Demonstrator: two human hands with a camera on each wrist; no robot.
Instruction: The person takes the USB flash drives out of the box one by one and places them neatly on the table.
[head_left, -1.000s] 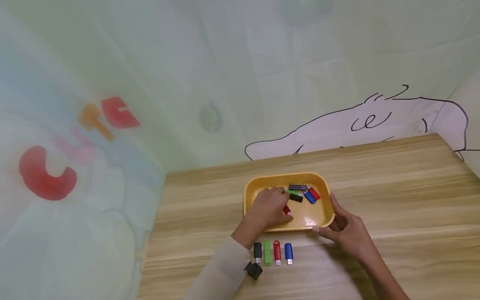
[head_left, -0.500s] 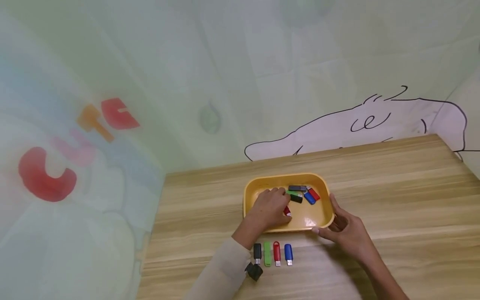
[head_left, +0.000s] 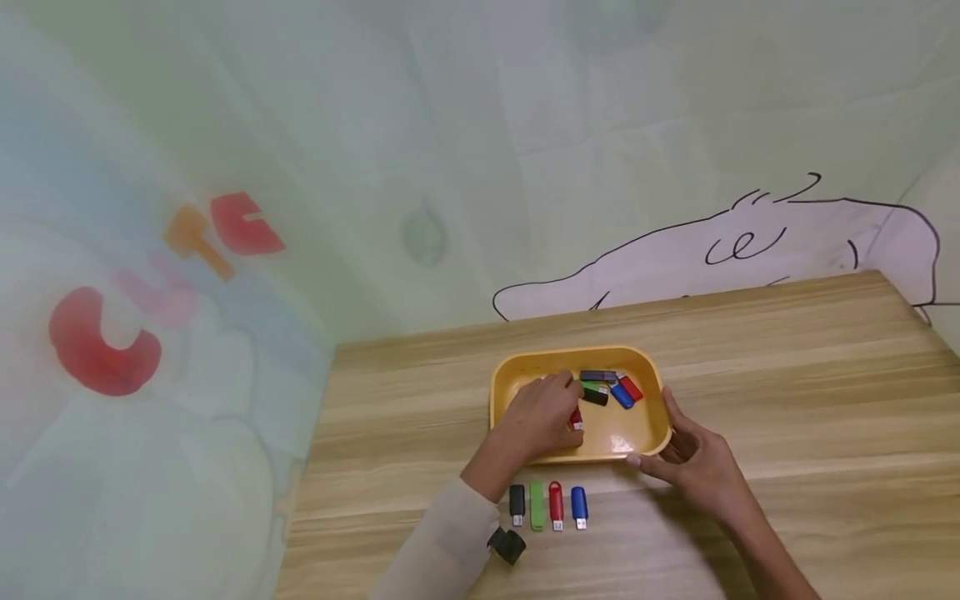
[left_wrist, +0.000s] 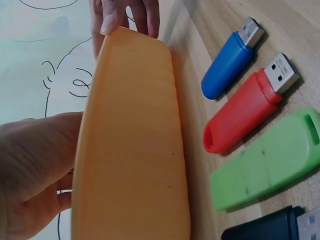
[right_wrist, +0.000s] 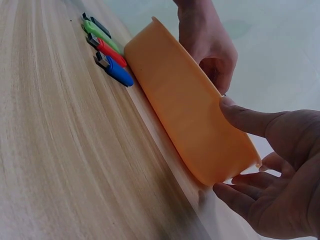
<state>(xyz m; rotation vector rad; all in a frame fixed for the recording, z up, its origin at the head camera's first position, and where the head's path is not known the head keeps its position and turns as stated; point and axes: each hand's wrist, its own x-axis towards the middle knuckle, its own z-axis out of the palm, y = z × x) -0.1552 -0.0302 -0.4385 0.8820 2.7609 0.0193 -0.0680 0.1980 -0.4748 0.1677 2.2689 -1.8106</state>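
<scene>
USB stick, dark red [head_left: 576, 417], showed partly inside a yellow tray [head_left: 551, 363], in the gap between thumb and forefinger of the left hand [head_left: 536, 415]. That hand reached over the tray's near wall with its fingers curved down; whether they pinched the stick or only stood round it could not be told, since the hand itself hid part of it and the tray wall blocked both wrist views.

The right hand [head_left: 693, 467] gripped the tray's near right corner, thumb on the rim and fingers spread against the outside.

Also in the tray, just beyond the left fingertips, a dark grey stick [head_left: 597, 376], a green one [head_left: 584, 384] and a black one [head_left: 595, 397] lay close together, a blue stick [head_left: 622, 396] and a bright red one [head_left: 630, 387] just right of them.

On the wooden table [head_left: 397, 417], a row of black [head_left: 517, 504], green [head_left: 537, 505], red [head_left: 556, 504] and blue sticks [head_left: 580, 506] lay before the tray, near the left sleeve [head_left: 442, 542].
</scene>
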